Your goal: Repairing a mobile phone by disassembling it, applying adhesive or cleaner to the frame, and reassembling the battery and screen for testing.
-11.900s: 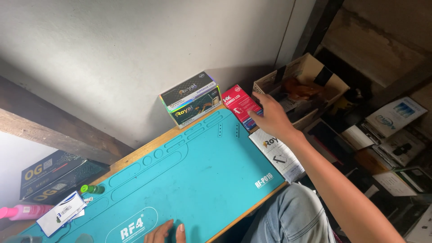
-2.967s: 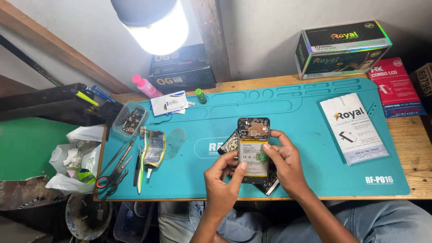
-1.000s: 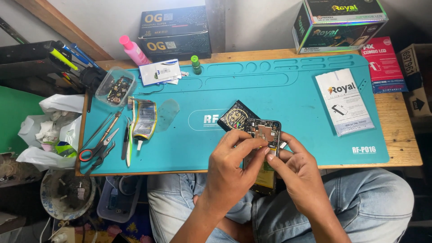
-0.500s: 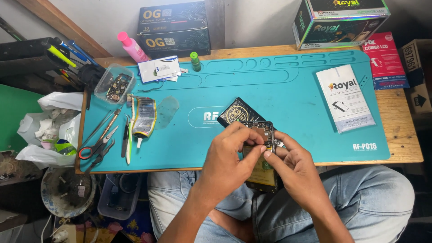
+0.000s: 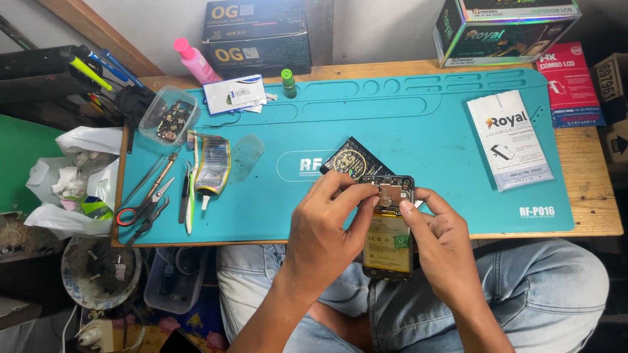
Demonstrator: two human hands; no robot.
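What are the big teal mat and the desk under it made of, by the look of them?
The teal mat looks like soft matte silicone or rubber: moulded grooves and round recesses along its top edge, no glare. The desk appears to be bare, unvarnished wood: pale brown grain lines show at its right end.

Head view — looks steeply down, near, onto teal mat (image 5: 418,131)

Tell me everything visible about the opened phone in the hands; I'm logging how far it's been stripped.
The opened phone is dark-framed with its back cover off, showing a yellowish battery with a green patch below and a metal shield and circuit parts at the top. It lies lengthwise away from the person, its top over the front edge of the teal mat, its lower end above the lap. The left hand and right hand pinch its upper end from either side.
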